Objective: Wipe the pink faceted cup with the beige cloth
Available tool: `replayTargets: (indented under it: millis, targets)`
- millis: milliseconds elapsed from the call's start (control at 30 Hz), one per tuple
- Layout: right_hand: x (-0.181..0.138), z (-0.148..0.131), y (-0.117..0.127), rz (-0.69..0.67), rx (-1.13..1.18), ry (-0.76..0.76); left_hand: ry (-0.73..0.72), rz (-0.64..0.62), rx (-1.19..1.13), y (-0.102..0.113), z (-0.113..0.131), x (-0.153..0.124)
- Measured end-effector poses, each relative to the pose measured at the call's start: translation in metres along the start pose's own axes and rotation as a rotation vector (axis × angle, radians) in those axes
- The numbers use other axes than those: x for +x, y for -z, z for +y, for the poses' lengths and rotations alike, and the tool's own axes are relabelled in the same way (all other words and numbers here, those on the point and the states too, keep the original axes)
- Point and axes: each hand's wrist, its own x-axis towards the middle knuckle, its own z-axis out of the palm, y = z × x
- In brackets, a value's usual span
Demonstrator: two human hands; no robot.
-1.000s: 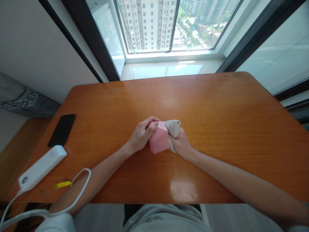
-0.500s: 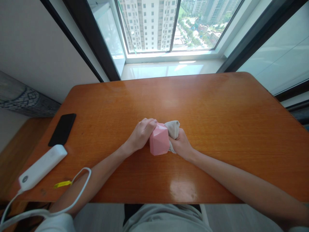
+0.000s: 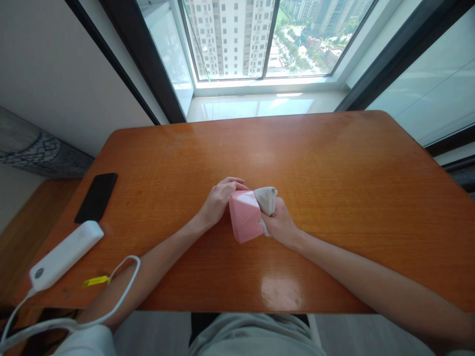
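Note:
A pink faceted, box-like object [image 3: 245, 220] is between my two hands above the middle of the wooden table [image 3: 334, 168]. My left hand [image 3: 221, 200] grips its far left side, with the fingers reaching over the back edge and partly hidden by it. In my right hand [image 3: 279, 225], a bunched light grey cloth [image 3: 265, 200] presses against the right side of the pink object. Part of the cloth hangs out below the right fingers. Which kind of object the pink thing is, I cannot tell.
On the left of the table lie a black phone [image 3: 96, 198] and a white power strip [image 3: 67, 256]. A white cable [image 3: 128, 296] with a yellow tag [image 3: 95, 282] crosses by my left forearm. Beyond the table's far edge is a window [image 3: 265, 39].
The pink object has turned and tilted a little, showing more of its front face. My left fingers have stretched farther over its back edge. My right hand with the cloth has hardly moved.

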Motion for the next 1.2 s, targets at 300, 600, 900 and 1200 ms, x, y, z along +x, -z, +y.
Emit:
replayTargets:
  millis: [300,600,900,1200]
  targets:
    - [0.001,-0.004,-0.001,-0.035,0.009,0.025,-0.53,0.25,0.087,-0.008,-0.001,-0.018]
    - [0.001,-0.009,0.0,-0.032,-0.076,0.053,-0.745,-0.187,0.426,0.006,-0.029,-0.024]
    - [0.002,-0.008,0.001,0.009,-0.08,0.067,-0.905,-0.016,0.414,-0.004,-0.011,-0.022]
    - [0.002,-0.008,0.001,0.038,-0.077,0.079,-0.864,0.035,0.415,-0.008,0.0,-0.024]
